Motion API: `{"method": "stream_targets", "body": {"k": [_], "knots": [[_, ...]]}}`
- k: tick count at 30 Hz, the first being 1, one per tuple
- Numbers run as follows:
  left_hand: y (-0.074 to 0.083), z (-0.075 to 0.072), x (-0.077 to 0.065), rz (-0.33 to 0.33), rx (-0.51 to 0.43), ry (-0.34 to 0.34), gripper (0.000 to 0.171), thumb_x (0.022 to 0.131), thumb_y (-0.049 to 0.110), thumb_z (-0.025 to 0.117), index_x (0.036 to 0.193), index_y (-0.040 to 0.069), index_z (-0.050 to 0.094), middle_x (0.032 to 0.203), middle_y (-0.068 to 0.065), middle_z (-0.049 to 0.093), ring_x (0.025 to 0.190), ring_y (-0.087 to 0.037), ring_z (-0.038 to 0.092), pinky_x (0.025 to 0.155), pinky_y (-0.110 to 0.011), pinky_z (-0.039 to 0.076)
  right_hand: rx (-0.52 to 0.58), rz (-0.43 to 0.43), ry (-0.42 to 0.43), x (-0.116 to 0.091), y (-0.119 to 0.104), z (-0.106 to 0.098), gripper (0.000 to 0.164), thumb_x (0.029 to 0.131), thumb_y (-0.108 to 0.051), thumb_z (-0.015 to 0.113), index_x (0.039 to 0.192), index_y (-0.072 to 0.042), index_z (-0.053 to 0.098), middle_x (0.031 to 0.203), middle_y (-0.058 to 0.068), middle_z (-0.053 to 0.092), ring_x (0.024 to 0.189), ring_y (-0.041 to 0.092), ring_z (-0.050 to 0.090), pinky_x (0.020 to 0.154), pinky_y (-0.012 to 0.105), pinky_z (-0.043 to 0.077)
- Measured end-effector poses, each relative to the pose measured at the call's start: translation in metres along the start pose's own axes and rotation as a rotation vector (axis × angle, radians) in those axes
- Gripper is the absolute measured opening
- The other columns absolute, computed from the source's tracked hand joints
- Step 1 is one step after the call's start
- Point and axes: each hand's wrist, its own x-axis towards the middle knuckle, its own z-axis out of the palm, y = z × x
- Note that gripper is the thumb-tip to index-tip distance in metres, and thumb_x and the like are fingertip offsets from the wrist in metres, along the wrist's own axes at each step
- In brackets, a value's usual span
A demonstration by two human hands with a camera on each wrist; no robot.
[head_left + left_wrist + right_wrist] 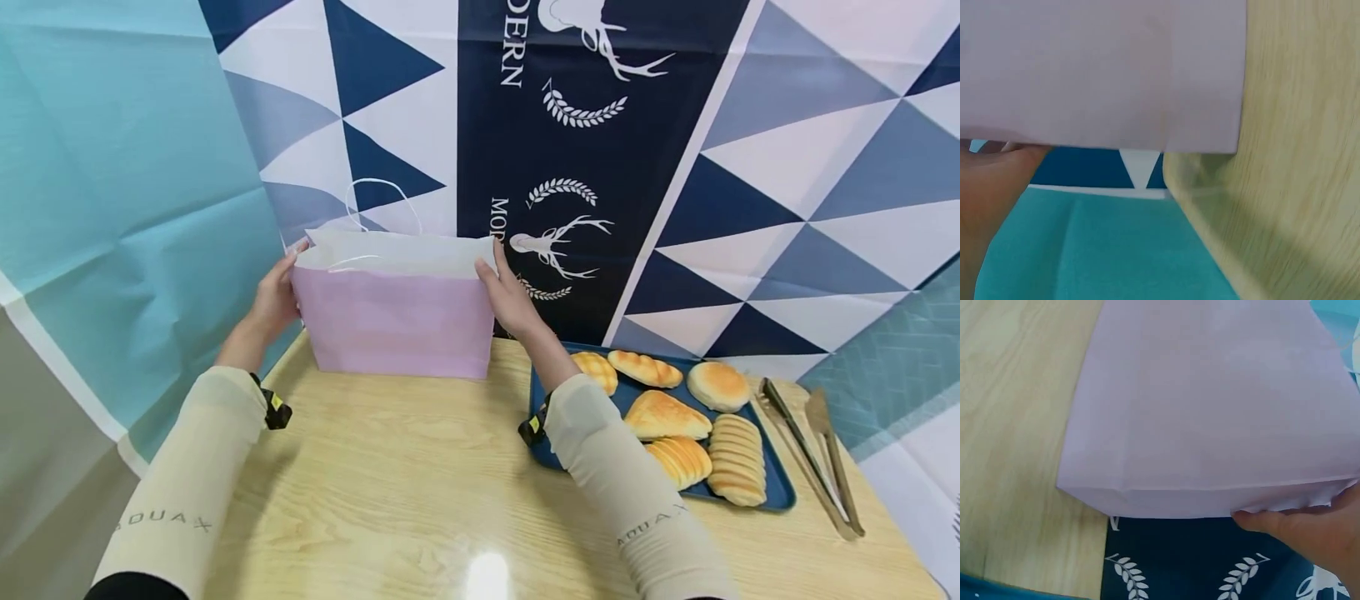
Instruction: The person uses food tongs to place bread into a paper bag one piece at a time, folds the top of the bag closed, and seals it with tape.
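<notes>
A pink paper bag [393, 325] with a white inside stands upright on the wooden table, its mouth open and one white handle [382, 182] sticking up at the back. My left hand [273, 296] grips the bag's left side near the top edge. At the opposite upper corner my right hand [510, 292] holds the right side, thumb toward the front. The left wrist view shows the bag's lower corner on the table beside part of the left hand [994, 200]. In the right wrist view the right hand's thumb [1266, 522] touches the bag's side; its other fingers are mostly hidden.
A blue tray [780, 492] with several breads lies on the right, partly under my right forearm. Metal tongs [817, 462] lie beyond it near the table's right edge. A patterned cloth [600, 158] hangs close behind the bag and tray.
</notes>
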Motion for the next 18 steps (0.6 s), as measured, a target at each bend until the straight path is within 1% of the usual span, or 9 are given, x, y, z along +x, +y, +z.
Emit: {"method": "stream_targets", "body": {"k": [1, 2, 5, 7, 10, 12, 15, 17, 18], "knots": [[-0.002, 0.0, -0.002, 0.011, -0.006, -0.014, 0.079, 0.106, 0.065, 0.03, 0.171, 0.035, -0.005, 0.163, -0.006, 0.027, 0.125, -0.012, 0.037, 0.098, -0.037, 0.029, 0.027, 0.013, -0.01, 0.0, 0.001, 0.002, 0.08, 0.108, -0.068, 0.033, 0.171, -0.035, -0.003, 0.177, -0.004, 0.0, 0.162, 0.031, 0.012, 0.128, 0.054, 0.012], [-0.004, 0.0, -0.004, 0.017, -0.01, -0.032, 0.079, 0.105, 0.066, 0.028, 0.17, 0.036, -0.007, 0.17, -0.002, 0.015, 0.136, -0.013, 0.031, 0.103, -0.041, 0.027, 0.052, 0.022, -0.017, 0.0, 0.002, 0.005, 0.08, 0.107, -0.07, 0.033, 0.17, -0.038, -0.003, 0.177, -0.006, 0.0, 0.161, 0.031, 0.012, 0.127, 0.055, 0.012], [-0.009, 0.001, -0.008, 0.032, -0.024, -0.042, 0.08, 0.105, 0.068, 0.028, 0.171, 0.036, -0.005, 0.172, -0.007, 0.014, 0.142, -0.017, 0.028, 0.11, -0.046, 0.022, 0.077, 0.029, -0.015, -0.001, 0.005, 0.009, 0.079, 0.106, -0.072, 0.032, 0.169, -0.043, -0.004, 0.176, -0.012, -0.001, 0.162, 0.03, 0.009, 0.127, 0.057, 0.011], [-0.01, 0.002, -0.011, 0.043, -0.022, -0.046, 0.079, 0.105, 0.067, 0.027, 0.171, 0.036, -0.004, 0.17, -0.008, 0.016, 0.141, -0.017, 0.03, 0.111, -0.048, 0.022, 0.089, 0.031, -0.012, -0.002, 0.006, 0.009, 0.077, 0.106, -0.073, 0.032, 0.168, -0.045, -0.004, 0.176, -0.014, 0.0, 0.162, 0.029, 0.009, 0.127, 0.058, 0.011], [-0.011, 0.004, -0.016, 0.049, -0.022, -0.059, 0.077, 0.105, 0.066, 0.027, 0.17, 0.039, -0.005, 0.168, -0.009, 0.018, 0.138, -0.017, 0.032, 0.11, -0.048, 0.022, 0.095, 0.035, -0.006, -0.004, 0.006, 0.008, 0.076, 0.105, -0.073, 0.031, 0.168, -0.047, -0.003, 0.176, -0.014, 0.002, 0.162, 0.03, 0.01, 0.126, 0.059, 0.011], [-0.011, 0.005, -0.021, 0.049, -0.015, -0.075, 0.076, 0.106, 0.065, 0.026, 0.17, 0.041, -0.006, 0.171, -0.008, 0.014, 0.142, -0.019, 0.028, 0.111, -0.049, 0.021, 0.096, 0.039, -0.009, -0.006, 0.005, 0.007, 0.076, 0.105, -0.074, 0.031, 0.168, -0.047, -0.003, 0.177, -0.013, 0.004, 0.162, 0.03, 0.01, 0.126, 0.06, 0.009], [-0.011, 0.007, -0.029, 0.047, 0.007, -0.098, 0.075, 0.106, 0.064, 0.025, 0.168, 0.041, -0.011, 0.175, -0.011, 0.004, 0.151, -0.027, 0.019, 0.114, -0.056, 0.016, 0.098, 0.041, -0.022, -0.01, 0.005, 0.006, 0.077, 0.105, -0.074, 0.03, 0.169, -0.044, -0.003, 0.177, -0.012, 0.004, 0.162, 0.029, 0.009, 0.127, 0.059, 0.008], [-0.011, 0.009, -0.035, 0.049, 0.023, -0.116, 0.075, 0.106, 0.063, 0.024, 0.168, 0.041, -0.013, 0.176, -0.011, -0.004, 0.155, -0.032, 0.009, 0.116, -0.063, 0.012, 0.107, 0.054, -0.042, -0.013, 0.005, 0.005, 0.078, 0.105, -0.074, 0.029, 0.169, -0.044, -0.003, 0.176, -0.014, 0.003, 0.162, 0.027, 0.008, 0.127, 0.059, 0.008], [-0.011, 0.01, -0.038, 0.051, 0.029, -0.123, 0.075, 0.107, 0.063, 0.024, 0.168, 0.04, -0.014, 0.176, -0.012, -0.006, 0.157, -0.035, 0.006, 0.116, -0.066, 0.009, 0.117, 0.06, -0.055, -0.015, 0.004, 0.005, 0.078, 0.105, -0.074, 0.029, 0.169, -0.043, -0.004, 0.176, -0.015, 0.002, 0.162, 0.027, 0.007, 0.127, 0.059, 0.008]]}}
